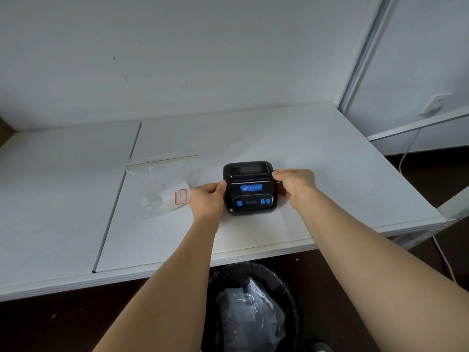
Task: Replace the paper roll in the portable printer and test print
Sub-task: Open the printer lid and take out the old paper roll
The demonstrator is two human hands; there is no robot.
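A small black portable printer (250,189) with blue buttons and a blue label sits on the white table (317,153), its lid shut. My left hand (206,199) grips its left side, thumb on the top edge. On the printer's right side, my right hand (295,184) holds it with the fingertips at the lid's right corner. A clear zip bag (162,179) lies left of the printer, with a white paper roll (175,198) bearing red-outlined labels inside it.
A dark seam (116,199) runs front to back through the table left of the bag. A black waste bin (253,308) lined with plastic stands on the floor below the table's front edge. A white cable (406,151) hangs at the right, by a metal frame.
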